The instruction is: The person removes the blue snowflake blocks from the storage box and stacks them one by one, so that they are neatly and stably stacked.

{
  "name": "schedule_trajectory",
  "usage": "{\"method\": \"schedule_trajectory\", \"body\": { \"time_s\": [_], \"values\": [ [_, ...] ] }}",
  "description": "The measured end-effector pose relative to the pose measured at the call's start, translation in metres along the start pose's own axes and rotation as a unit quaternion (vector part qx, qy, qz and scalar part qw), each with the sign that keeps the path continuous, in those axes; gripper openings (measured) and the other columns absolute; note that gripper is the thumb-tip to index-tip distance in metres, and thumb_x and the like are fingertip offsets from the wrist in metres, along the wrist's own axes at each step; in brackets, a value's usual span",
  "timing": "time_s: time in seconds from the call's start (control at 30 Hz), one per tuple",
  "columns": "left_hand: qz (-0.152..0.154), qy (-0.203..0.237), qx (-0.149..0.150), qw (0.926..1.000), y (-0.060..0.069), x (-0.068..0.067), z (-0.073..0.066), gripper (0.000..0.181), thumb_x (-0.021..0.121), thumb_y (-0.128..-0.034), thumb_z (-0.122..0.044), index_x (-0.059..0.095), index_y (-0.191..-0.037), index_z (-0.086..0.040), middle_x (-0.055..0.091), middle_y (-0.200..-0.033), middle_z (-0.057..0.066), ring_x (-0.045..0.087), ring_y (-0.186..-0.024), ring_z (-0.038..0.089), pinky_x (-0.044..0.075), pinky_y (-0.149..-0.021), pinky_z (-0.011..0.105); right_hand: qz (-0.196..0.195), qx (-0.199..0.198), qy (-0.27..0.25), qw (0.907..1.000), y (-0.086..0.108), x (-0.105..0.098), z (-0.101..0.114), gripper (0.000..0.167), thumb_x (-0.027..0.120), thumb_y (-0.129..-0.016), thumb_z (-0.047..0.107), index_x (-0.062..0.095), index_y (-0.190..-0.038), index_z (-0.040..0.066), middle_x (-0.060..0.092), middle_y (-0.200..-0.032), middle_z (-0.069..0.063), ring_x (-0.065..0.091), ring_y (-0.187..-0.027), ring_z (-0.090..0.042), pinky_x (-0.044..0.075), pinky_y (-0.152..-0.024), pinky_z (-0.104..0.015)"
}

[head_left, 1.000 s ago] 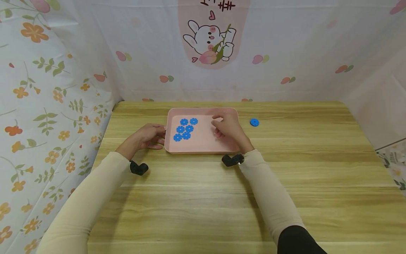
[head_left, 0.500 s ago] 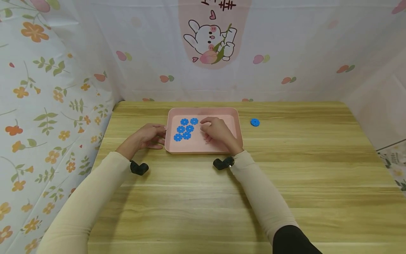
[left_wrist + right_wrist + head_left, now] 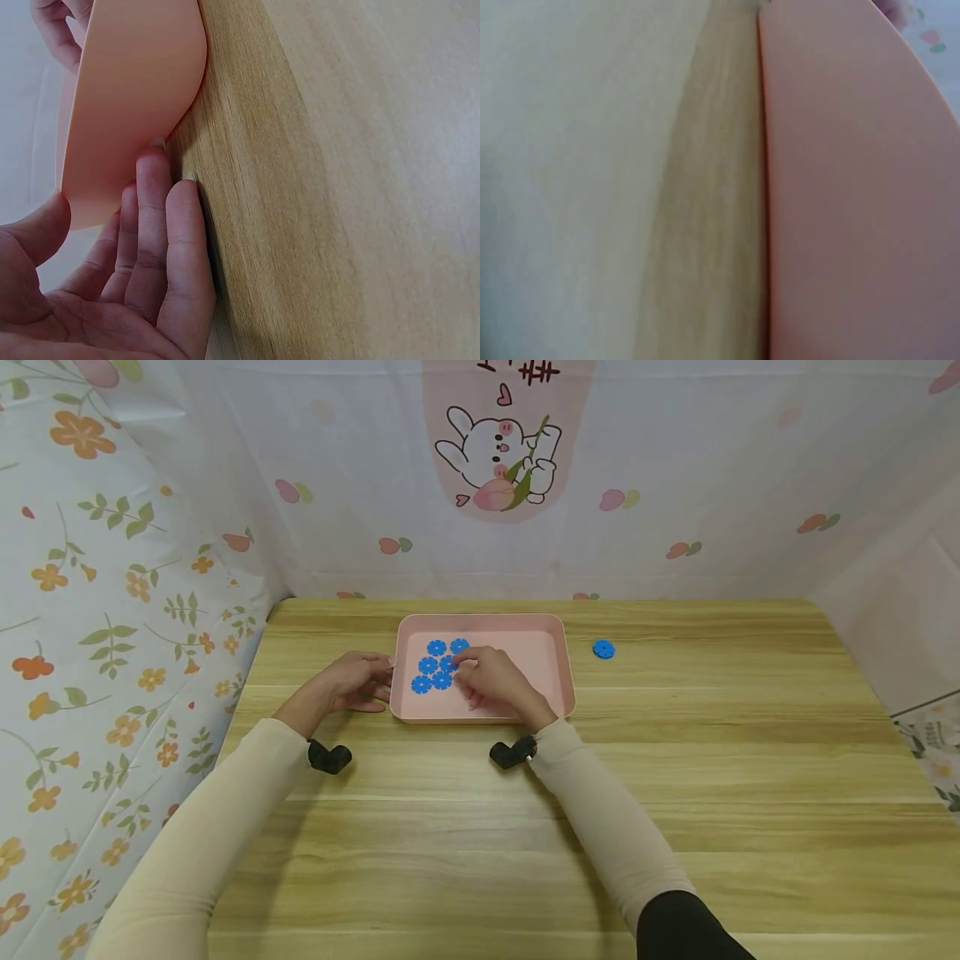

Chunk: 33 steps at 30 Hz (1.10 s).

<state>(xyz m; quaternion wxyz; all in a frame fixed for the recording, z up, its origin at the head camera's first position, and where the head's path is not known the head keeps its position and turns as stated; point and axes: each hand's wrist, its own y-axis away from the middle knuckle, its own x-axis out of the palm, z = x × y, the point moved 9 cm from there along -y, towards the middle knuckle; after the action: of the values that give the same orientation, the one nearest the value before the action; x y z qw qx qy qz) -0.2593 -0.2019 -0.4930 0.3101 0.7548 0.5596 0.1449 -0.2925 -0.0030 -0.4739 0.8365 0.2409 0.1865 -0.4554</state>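
Note:
A shallow pink tray point(image 3: 525, 702) lies on the table with several blue notched plastic discs point(image 3: 422, 684) flat in its left half. At the tray's left end is my left hand point(image 3: 352, 681). In the left wrist view, its thumb point(image 3: 45, 217) touches the tray's rim, while the long fingers lie straight against the outer wall. My right hand point(image 3: 491, 681) is inside the tray, thumb and forefinger apart, with the forefinger's tip over the disc point(image 3: 448, 663) at the group's right side. Whether it touches that disc is not clear. The right wrist view shows no fingers at work.
A further blue disc point(image 3: 603, 649) lies on the wooden table point(image 3: 450, 843), just right of the tray. Behind the table hangs a printed cloth point(image 3: 637, 460), and a flowered cloth point(image 3: 135, 635) runs along the left side.
My right hand has moved left across the tray, from its right part to the edge of the disc group. The left hand and the discs have stayed in place.

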Motion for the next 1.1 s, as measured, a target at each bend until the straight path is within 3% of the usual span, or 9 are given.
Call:
{"method": "schedule_trajectory", "body": {
  "time_s": [0.27,0.63,0.93,1.1],
  "values": [
    [-0.003,0.002,-0.008,1.0,0.002,0.001,-0.001,0.047,0.042,-0.105,-0.036,0.041,-0.145,-0.011,0.059,-0.113,0.008,0.066,-0.08,0.013,0.057,-0.076,0.036,0.02,-0.015,0.01,0.9996,-0.002,0.012,0.004,0.032,0.056,-0.093,0.007,0.065,-0.123,0.011,0.061,-0.059,-0.007,0.061,-0.045,-0.017,0.054,-0.049,-0.031],
    [-0.005,0.002,-0.006,1.0,0.001,-0.001,-0.001,0.048,0.042,-0.1047,-0.036,0.042,-0.145,-0.011,0.059,-0.112,0.008,0.066,-0.079,0.013,0.057,-0.076,0.036,0.022,-0.018,0.07,0.9971,-0.008,0.018,0.009,0.028,0.058,-0.093,0.011,0.067,-0.119,0.011,0.057,-0.053,-0.002,0.06,-0.043,-0.015,0.05,-0.045,-0.026],
    [-0.007,0.001,-0.008,0.9999,0.001,0.0,-0.003,0.046,0.042,-0.1049,-0.036,0.043,-0.143,-0.01,0.059,-0.111,0.008,0.066,-0.079,0.013,0.057,-0.076,0.036,0.046,0.017,0.091,0.9947,-0.01,0.022,0.007,0.022,0.065,-0.091,0.013,0.062,-0.113,0.007,0.06,-0.056,-0.003,0.057,-0.043,-0.013,0.047,-0.044,-0.024],
    [-0.007,-0.001,-0.008,0.9999,0.002,0.001,-0.001,0.045,0.041,-0.1052,-0.035,0.044,-0.143,-0.01,0.059,-0.111,0.008,0.066,-0.08,0.014,0.057,-0.075,0.036,0.047,0.043,0.069,0.9956,-0.007,0.022,0.003,0.024,0.065,-0.09,0.01,0.058,-0.112,0.002,0.064,-0.063,-0.005,0.058,-0.046,-0.013,0.049,-0.047,-0.024]
  ]
}}
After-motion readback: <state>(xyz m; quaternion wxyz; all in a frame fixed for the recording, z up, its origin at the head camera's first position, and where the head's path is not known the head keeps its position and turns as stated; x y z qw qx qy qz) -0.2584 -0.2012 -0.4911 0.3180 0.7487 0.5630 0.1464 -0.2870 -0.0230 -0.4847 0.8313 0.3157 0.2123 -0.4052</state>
